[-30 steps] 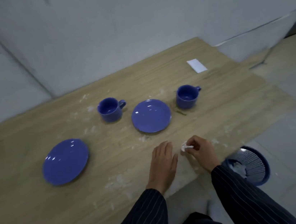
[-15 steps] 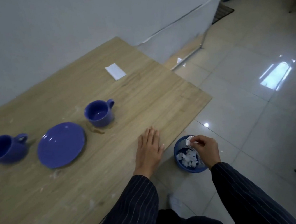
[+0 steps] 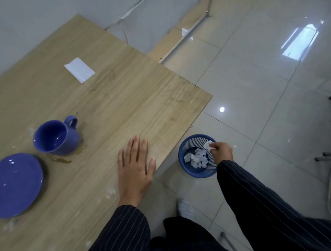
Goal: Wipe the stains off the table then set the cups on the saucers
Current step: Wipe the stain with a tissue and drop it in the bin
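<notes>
A blue saucer lies at nine o'clock on the worktop, a blue cup beside it over a brown stain. The left hand rests flat and open; at three o'clock the right hand pinches a crumpled tissue over the blue wastebasket. Wiping seems unfinished: drop it, then fetch the folded tissue.

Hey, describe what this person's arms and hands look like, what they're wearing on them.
Both arms are covered by long sleeves of dark navy or black fabric with thin, pale pinstripes running lengthwise; the left sleeve and right sleeve end at the wrists. The left hand and right hand are bare: no gloves, and no rings, watch or bracelet visible.
</notes>
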